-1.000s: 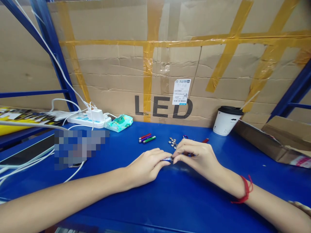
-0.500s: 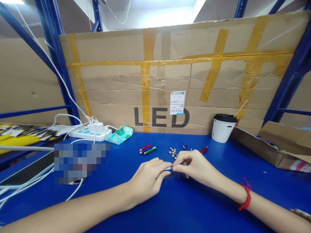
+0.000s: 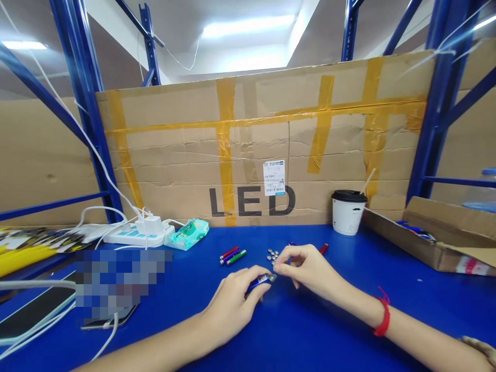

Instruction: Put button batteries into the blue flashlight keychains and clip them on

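A blue table (image 3: 318, 336) fills the near part of the scene. At its far edge stands a wide cardboard sheet (image 3: 174, 155) crossed with yellow tape and printed "LED". Blue steel rack posts (image 3: 87, 93) rise at left and right, with more cardboard behind them. Above, a grey ceiling carries a long fluorescent light (image 3: 248, 26) at the centre and another far left.

Left hand (image 3: 232, 305) grips blue penlight (image 3: 259, 282); right hand (image 3: 310, 268) pinches near tip (button cells (image 3: 273, 254) beyond).
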A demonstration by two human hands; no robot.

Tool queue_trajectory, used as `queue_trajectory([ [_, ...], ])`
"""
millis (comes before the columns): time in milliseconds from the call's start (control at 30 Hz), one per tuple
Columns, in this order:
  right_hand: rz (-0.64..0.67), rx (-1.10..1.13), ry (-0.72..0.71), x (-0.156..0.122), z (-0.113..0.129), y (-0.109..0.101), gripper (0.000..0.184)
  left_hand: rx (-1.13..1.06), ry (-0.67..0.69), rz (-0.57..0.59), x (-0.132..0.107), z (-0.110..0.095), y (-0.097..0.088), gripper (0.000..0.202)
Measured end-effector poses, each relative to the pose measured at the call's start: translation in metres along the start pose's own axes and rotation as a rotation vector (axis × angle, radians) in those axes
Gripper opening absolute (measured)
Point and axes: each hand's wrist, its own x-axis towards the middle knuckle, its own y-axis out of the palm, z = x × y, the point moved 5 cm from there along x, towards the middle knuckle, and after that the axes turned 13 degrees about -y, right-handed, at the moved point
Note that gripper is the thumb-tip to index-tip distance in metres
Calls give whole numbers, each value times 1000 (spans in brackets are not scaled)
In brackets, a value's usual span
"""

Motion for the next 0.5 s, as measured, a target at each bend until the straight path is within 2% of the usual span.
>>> queue_trajectory([
  [100, -54, -2, -36, 3, -2, -8, 32, -37, -37, 8, 2, 2, 0, 21],
  [233, -87, -141, -27, 4, -6, -18, 37, -61, -114, -23, 5, 6, -4, 19],
  [400, -134, -519, -119, 6, 0, -37, 32, -135, -166, -90, 7, 9, -9, 14],
  [500, -183, -723, -87, 8, 1, -56, 25, -168, -176, -96, 6, 10, -9, 14],
])
